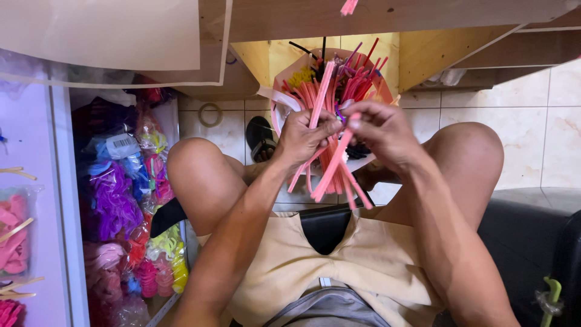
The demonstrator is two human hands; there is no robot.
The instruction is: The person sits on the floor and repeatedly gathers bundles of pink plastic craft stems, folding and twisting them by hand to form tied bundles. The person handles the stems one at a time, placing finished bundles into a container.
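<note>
Left hand (301, 138) gripped pink sticks (330, 166) | right hand (381, 130) pinched one stick's top | bucket (284, 82) of sticks lay just beyond, between knees.

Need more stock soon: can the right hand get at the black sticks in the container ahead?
Probably yes. The right hand sits just before the container; the black sticks stand at its far rim uncovered, though the fingers already pinch pink sticks.

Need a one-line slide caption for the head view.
Seated person's left hand and right hand pinch a bundle of pink strips above a bucket of strips between the knees.
</note>
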